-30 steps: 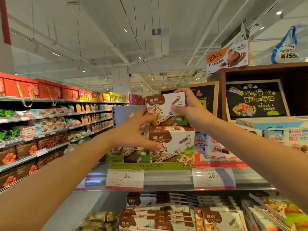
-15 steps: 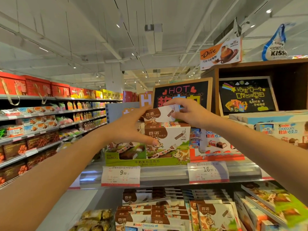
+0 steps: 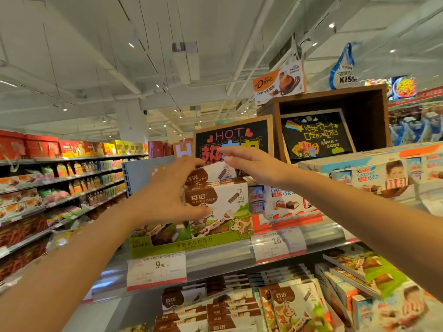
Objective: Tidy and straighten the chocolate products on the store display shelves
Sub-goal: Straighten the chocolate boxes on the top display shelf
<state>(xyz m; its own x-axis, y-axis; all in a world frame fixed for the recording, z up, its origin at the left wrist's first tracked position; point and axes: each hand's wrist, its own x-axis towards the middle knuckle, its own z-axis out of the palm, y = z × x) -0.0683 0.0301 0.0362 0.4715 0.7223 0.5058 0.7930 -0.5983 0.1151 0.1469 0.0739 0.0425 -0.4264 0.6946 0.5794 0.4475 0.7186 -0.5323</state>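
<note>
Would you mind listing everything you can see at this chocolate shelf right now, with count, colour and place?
top chocolate box: one, white and brown, lying tilted on the stack, between both hands
upright chocolate box: one, white, brown and green, front of the green display tray
green display tray: one, on the top shelf
price tags: two seen, white with red edge, on the shelf rail
Kinder boxes: several, white, blue and red, right of the tray
HOT chalkboard sign: one, black with a wooden frame, behind the stack
Dove sign: one, orange and white, hanging above
lower-shelf chocolate boxes: many, brown and white, below
left hand: one, fingers around the boxes' left side
right hand: one, fingers straight at the top box
</note>
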